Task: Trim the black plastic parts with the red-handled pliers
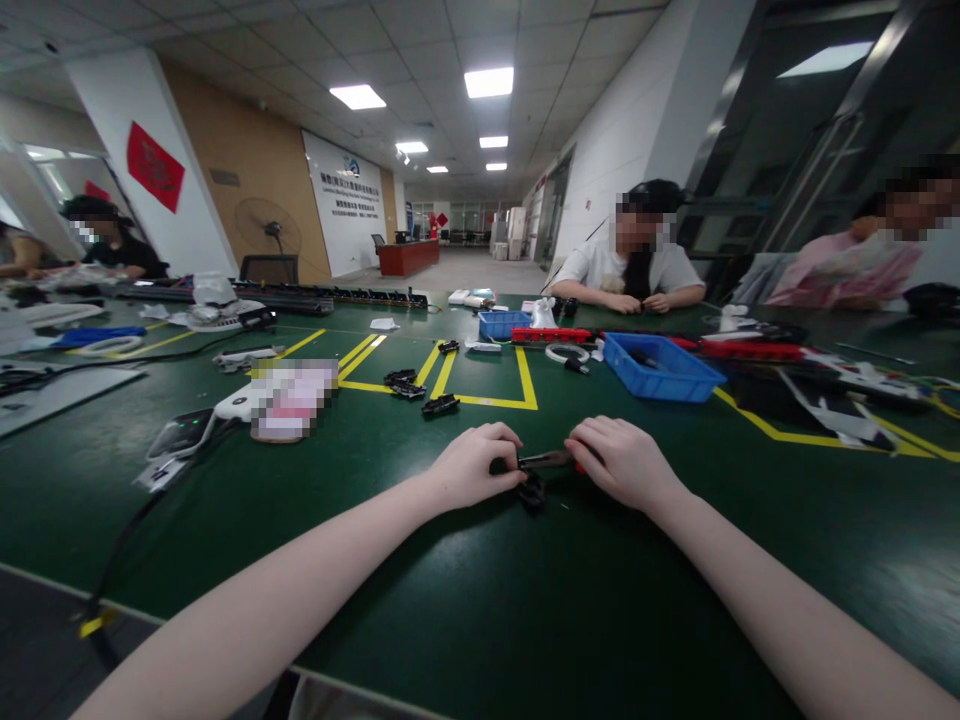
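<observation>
Both my hands rest on the green table point(480, 600) near its front middle. My left hand point(474, 466) is curled, its fingers pinched on a small black part point(532, 492) that lies between the hands. My right hand point(621, 460) is closed round a tool with a dark metal tip point(546, 459) and a bit of red handle; the tip points left and touches the black part. Most of the tool is hidden in the fist.
Several more small black parts point(439, 404) lie inside a yellow taped outline point(525, 385) beyond my hands. A blue tray point(658, 368) stands at the right, a smaller blue bin point(501, 323) farther back. Cables and devices clutter the left. Other people sit around the table.
</observation>
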Motion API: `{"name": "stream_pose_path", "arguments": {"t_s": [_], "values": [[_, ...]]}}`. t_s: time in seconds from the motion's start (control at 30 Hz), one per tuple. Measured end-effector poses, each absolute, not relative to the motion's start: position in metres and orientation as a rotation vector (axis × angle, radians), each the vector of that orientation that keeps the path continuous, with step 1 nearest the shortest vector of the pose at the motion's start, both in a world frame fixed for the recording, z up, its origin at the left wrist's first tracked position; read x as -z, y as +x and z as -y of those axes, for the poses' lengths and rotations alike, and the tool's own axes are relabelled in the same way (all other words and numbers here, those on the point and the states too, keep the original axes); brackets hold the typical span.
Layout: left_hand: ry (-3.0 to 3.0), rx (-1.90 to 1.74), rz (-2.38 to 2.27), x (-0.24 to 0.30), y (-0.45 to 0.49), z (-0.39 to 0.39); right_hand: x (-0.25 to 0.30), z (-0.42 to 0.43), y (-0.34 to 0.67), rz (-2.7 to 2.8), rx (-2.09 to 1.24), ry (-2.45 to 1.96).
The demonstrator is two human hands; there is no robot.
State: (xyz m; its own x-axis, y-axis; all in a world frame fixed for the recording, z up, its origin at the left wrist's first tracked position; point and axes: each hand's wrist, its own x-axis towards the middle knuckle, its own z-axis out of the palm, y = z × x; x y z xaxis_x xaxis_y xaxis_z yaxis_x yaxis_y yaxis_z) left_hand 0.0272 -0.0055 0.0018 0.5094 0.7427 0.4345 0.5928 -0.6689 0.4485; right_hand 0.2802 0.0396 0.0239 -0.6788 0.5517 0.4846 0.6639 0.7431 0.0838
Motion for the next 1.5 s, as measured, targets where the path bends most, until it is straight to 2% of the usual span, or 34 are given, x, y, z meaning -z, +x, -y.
{"name": "stream_pose_path", "arguments": {"t_s": [0.63, 1.5], "values": [[2.552, -0.752, -0.999, -0.0096, 0.0225, 0.0092, -0.0241, -0.0381, 0.2829, 2.481, 0.351, -0.925], [2.436, -0.816, -0.9, -0.003, 0.0233, 0.0051, -0.0238, -0.0411, 0.2861, 2.533, 0.365, -0.82]]}}
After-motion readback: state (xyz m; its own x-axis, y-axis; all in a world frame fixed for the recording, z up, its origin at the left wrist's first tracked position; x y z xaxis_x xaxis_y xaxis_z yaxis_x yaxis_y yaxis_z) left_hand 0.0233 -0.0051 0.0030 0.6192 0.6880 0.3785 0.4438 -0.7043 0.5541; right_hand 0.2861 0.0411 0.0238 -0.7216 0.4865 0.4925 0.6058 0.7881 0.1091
